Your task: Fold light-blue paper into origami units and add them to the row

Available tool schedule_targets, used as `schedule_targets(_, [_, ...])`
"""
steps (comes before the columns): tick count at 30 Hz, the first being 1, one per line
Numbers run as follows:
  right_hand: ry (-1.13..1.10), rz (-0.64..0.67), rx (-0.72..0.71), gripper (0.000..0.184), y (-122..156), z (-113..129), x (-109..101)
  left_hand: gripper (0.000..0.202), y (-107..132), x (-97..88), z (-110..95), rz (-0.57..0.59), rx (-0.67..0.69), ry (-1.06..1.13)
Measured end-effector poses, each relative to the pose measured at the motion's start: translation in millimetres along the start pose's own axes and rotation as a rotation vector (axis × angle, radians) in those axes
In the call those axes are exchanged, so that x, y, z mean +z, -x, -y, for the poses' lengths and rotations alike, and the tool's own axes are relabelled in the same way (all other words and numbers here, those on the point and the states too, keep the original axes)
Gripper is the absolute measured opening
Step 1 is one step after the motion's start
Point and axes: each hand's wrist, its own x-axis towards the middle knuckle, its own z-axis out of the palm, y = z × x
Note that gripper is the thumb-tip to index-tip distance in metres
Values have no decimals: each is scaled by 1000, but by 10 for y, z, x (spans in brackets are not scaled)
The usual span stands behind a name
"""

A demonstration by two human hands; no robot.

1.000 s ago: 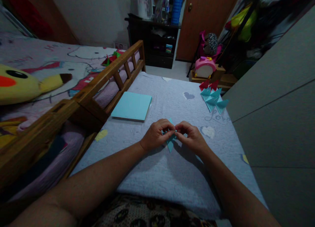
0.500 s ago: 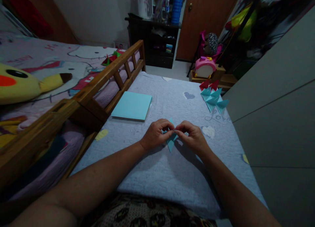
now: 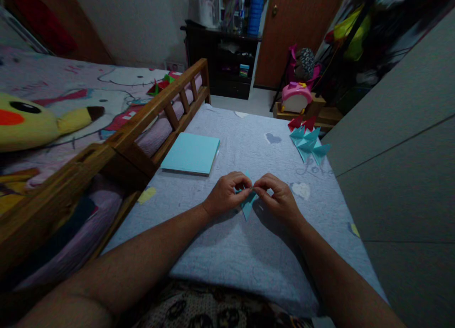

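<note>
A light-blue origami piece of folded paper is between my two hands, low over the bed sheet. My left hand pinches it from the left with thumb and forefinger. From the right, my right hand closes thumb and fingertips on its upper middle, where both hands' tips meet. The fingers hide the paper's centre; a pointed lower end and a tip above stay visible. Beyond my left hand lies a stack of light-blue square paper.
Folded light-blue origami and red origami lie at the mattress's far right. A wooden bed rail runs along the left, with a yellow plush toy beyond it. A pale cabinet stands close on the right.
Almost nothing differs. My right hand's fingertips have shifted very slightly at the pinch, while both hands keep hold of the origami paper in the same place.
</note>
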Motion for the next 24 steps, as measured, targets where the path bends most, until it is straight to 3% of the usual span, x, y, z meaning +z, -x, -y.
schedule_targets(2, [-10, -5, -1, 12, 2, -19, 12, 1, 6, 4, 13, 19, -43, 5])
schedule_targets(6, [-51, -11, 67, 13, 16, -42, 17, 26, 11, -2, 37, 59, -106, -40])
schedule_targets(9, [-138, -11, 142, 13, 31, -55, 15, 17, -1, -20, 50, 90, -102, -156])
schedule_targets(13, [-148, 0, 147, 32, 28, -76, 47, 6, -18, -27, 71, 122, -86, -219])
schedule_targets(18, [-102, -7, 131, 6, 5, -95, 119, 6, -14, 3, 113, 146, -55, -259])
schedule_targets(24, [-132, -37, 127, 9, 1, -90, 132, 7, -6, 16, 136, 160, -48, -287])
